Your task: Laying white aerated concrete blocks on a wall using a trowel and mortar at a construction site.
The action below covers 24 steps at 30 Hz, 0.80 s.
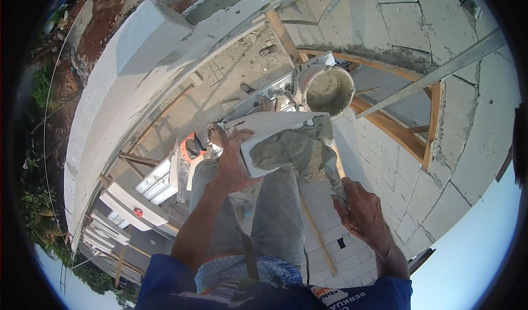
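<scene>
My left hand point(234, 159) grips the near left end of a white lightweight block point(254, 171), which is held in front of my legs. Wet grey mortar point(280, 149) coats much of the block's upturned face. At the block's right end, my right hand point(360, 211) is closed around a trowel point(337, 188). Its blade is loaded with mortar and touches the coated face, so most of the metal is hidden. Just beyond the block hangs or stands a bucket point(352, 84) with grey mortar inside; what supports it is hidden.
A handsaw with an orange handle point(192, 147) lies left of my legs. White blocks point(132, 204) sit lower left, one bearing a small red object. Block walls point(396, 29) curve around me. A long metal bar point(440, 71) slants across a wood-framed opening. My bare feet stand high above ground.
</scene>
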Available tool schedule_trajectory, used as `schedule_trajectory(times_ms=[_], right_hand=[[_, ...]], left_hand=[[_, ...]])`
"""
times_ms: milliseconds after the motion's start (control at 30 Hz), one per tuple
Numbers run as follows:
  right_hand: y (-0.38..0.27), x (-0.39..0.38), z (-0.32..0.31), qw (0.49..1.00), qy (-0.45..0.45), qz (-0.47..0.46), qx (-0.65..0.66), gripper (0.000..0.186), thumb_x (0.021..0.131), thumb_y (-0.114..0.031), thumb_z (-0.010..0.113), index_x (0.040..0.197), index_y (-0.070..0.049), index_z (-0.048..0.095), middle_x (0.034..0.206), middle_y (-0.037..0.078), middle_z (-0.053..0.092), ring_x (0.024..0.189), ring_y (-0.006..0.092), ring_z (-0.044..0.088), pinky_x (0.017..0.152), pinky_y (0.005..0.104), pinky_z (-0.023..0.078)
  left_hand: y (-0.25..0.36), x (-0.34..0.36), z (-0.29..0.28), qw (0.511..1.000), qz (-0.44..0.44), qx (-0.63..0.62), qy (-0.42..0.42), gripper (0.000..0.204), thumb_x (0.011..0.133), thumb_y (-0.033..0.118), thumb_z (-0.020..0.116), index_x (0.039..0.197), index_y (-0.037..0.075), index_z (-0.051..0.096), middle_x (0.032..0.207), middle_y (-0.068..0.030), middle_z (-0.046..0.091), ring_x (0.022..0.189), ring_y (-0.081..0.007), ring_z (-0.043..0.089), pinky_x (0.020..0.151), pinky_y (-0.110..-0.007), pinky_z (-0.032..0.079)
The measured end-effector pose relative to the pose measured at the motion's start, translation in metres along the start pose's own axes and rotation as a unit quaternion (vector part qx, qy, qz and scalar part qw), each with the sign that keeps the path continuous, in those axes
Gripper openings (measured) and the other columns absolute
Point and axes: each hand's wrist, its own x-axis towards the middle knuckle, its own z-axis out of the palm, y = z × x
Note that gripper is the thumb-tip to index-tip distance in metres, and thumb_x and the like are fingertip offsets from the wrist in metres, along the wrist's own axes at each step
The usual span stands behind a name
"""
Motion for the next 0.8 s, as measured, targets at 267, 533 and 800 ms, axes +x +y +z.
schedule_trajectory(times_ms=[267, 533, 800], right_hand=[[0.030, -0.005, 0.003, 0.999, 0.018, 0.028, 0.014, 0.040, 0.081, -0.010, 0.066, 0.114, 0.010, 0.052, 0.081, 0.020, 0.060, 0.064, 0.0344, 0.064, 0.057, 0.0422, 0.053], [0.058, 0.000, 0.003, 0.996, 0.013, 0.050, 0.070, 0.038, 0.081, -0.013, 0.067, 0.111, 0.008, 0.054, 0.084, 0.021, 0.062, 0.068, 0.0358, 0.066, 0.060, 0.0435, 0.053], [0.091, 0.025, -0.009, 0.987, -0.022, 0.057, 0.151, 0.035, 0.082, -0.019, 0.068, 0.106, 0.006, 0.061, 0.088, 0.024, 0.067, 0.077, 0.0341, 0.068, 0.068, 0.0416, 0.053]], left_hand=[[0.003, 0.002, -0.003, 0.998, -0.036, -0.040, -0.014, 0.100, 0.049, 0.009, 0.092, 0.131, 0.006, 0.033, 0.128, -0.0170, 0.046, 0.121, -0.0311, 0.048, 0.102, -0.044, 0.041], [-0.003, 0.000, -0.001, 0.998, -0.009, -0.053, -0.024, 0.100, 0.052, 0.011, 0.092, 0.132, 0.007, 0.031, 0.127, -0.0131, 0.043, 0.124, -0.0272, 0.044, 0.106, -0.041, 0.037], [-0.005, -0.003, -0.004, 0.998, -0.045, -0.038, -0.033, 0.107, 0.050, 0.013, 0.095, 0.134, 0.008, 0.028, 0.130, -0.0188, 0.043, 0.126, -0.0329, 0.045, 0.103, -0.045, 0.042]])
